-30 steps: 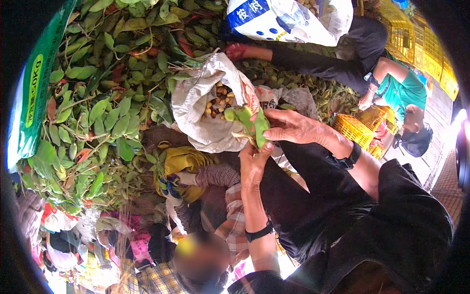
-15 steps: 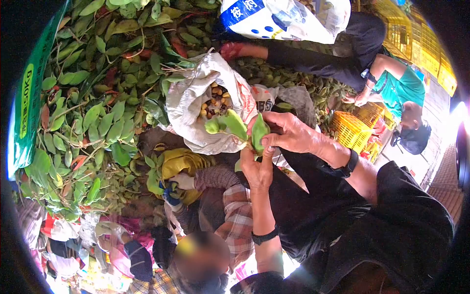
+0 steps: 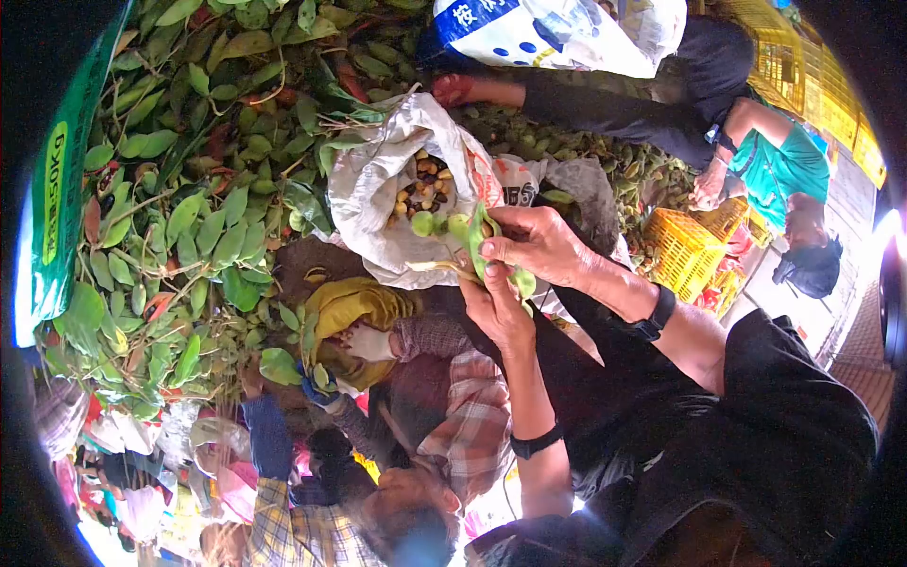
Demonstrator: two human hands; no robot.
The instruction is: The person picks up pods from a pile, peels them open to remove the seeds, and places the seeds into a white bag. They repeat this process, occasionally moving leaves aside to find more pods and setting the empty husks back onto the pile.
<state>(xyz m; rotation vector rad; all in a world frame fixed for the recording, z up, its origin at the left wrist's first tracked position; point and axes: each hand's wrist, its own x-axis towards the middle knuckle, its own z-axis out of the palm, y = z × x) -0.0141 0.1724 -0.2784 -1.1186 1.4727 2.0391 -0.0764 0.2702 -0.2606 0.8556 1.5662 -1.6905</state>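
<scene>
My right hand (image 3: 548, 248) pinches a green pod (image 3: 478, 236), thumb on its near side and fingers behind. Below it, my left hand (image 3: 503, 317) is closed around the lower end of the same pod cluster, and a pale stem (image 3: 439, 267) sticks out to the left. Rounded green pods (image 3: 458, 225) stand out beside my fingertips, overlapping the mouth of a white woven sack (image 3: 364, 222). Inside the sack lie loose brown, tan and dark beans (image 3: 430, 184). My fingers partly hide the held pod.
A large heap of green leafy plants (image 3: 208, 217) spreads across the left. Another person in gloves works over a yellow cloth sack (image 3: 354, 307) below it. Someone in a teal shirt (image 3: 779, 165) sits at right by yellow crates (image 3: 680, 250). A white-and-blue bag (image 3: 567, 33) lies at top.
Both my hands have shifted a little, and the pod between them has turned more edge-on. More beans show inside the sack. The nearby person's gloved hands have moved apart, one holding leaves.
</scene>
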